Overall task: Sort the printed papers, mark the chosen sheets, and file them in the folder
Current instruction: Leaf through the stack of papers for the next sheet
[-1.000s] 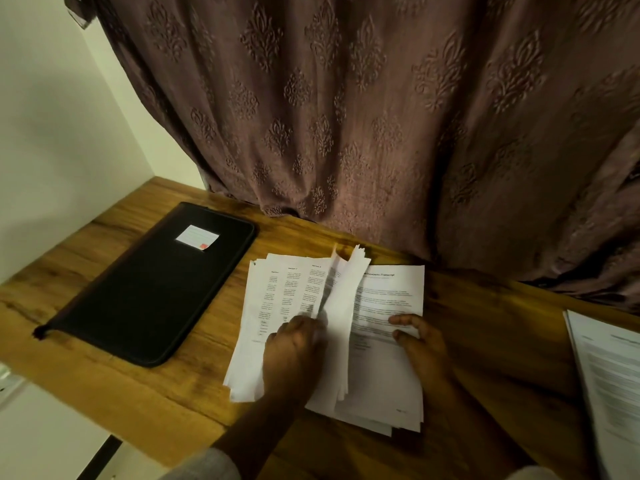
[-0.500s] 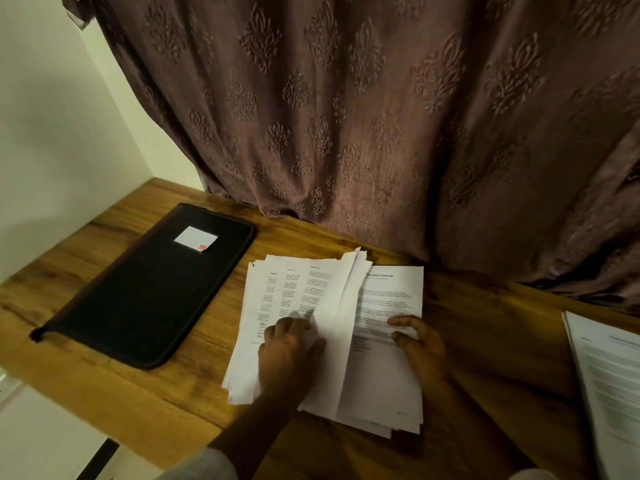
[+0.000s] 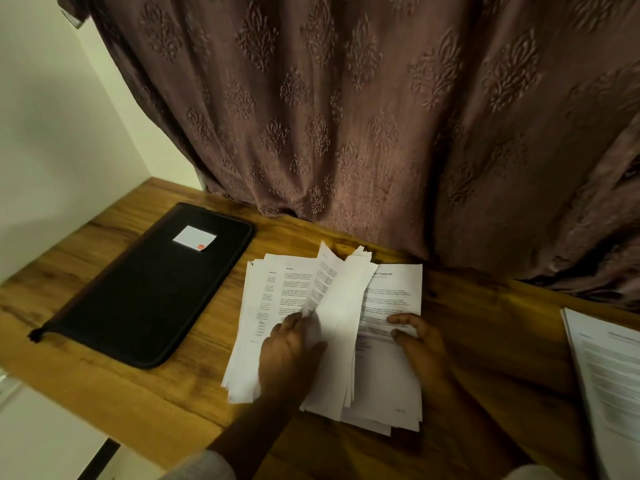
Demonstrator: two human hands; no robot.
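Observation:
A spread stack of printed papers (image 3: 391,368) lies on the wooden table (image 3: 104,368) in front of me. My left hand (image 3: 289,351) grips a bunch of sheets (image 3: 332,306) at their left edge and holds them lifted and curled above the stack. My right hand (image 3: 417,341) rests on the right-hand sheet headed "Transcript", fingers lightly bent and pressing it down. A closed black zip folder (image 3: 149,292) with a small white label lies flat to the left of the papers.
A second pile of printed sheets (image 3: 609,372) lies at the table's right edge. A patterned brown curtain (image 3: 381,116) hangs along the table's back edge. A pale wall borders the left side.
The sheets held by my left hand were lowered half a second ago and are lifted and curled up again now. My right hand stays put on the right sheet.

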